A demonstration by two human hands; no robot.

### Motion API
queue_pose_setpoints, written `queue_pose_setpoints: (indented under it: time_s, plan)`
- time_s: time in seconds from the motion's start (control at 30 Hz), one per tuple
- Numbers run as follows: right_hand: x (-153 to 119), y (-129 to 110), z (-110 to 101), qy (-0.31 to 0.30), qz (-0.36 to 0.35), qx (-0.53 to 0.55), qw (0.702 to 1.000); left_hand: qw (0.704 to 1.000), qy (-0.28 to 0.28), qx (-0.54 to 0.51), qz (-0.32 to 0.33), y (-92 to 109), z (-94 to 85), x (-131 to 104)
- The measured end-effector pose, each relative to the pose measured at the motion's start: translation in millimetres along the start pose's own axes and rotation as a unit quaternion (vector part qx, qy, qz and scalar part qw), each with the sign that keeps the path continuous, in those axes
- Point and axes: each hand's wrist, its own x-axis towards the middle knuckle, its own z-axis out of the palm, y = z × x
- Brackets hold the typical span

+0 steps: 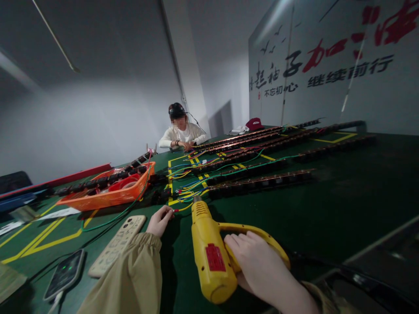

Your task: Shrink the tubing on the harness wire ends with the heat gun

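Note:
My right hand is wrapped round the handle of a yellow heat gun. The gun's metal nozzle points away from me, close to a bunch of coloured wires. With its fingertips, my left hand pinches the red-sleeved end of a yellow wire, left of the nozzle. From there the yellow wire bends towards the bunch at the end of a long black wiring harness. More such harnesses lie behind it, with blue, green and yellow leads.
Left of my hands stands an orange tray with black parts in it. A patterned phone-like case and a power bank with green lights lie near my left sleeve. Across the green table a person sits handling wires.

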Motion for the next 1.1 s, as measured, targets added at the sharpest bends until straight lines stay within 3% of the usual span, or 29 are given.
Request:
queue_pose_setpoints:
  time_s: [0.3, 0.5, 0.77, 1.1]
  plan:
    - [11.2, -34.3, 15.6, -0.022, -0.064, -0.018, 0.998, 0.999, -0.011, 0.047, 0.014, -2.7, -2.2, 2.0]
    - [13.7, -42.5, 16.9, -0.015, -0.074, -0.003, 0.997, 0.999, -0.023, 0.043, 0.008, 5.3, -5.6, -0.2]
    - [10.6, -29.1, 8.3, -0.032, -0.073, 0.025, 0.996, 0.998, -0.029, 0.047, 0.012, 3.3, -5.5, -1.5]
    - [3.3, -0.2, -11.6, -0.041, -0.023, 0.019, 0.999, 0.999, -0.032, 0.039, -0.003, -6.2, -4.5, -0.8]
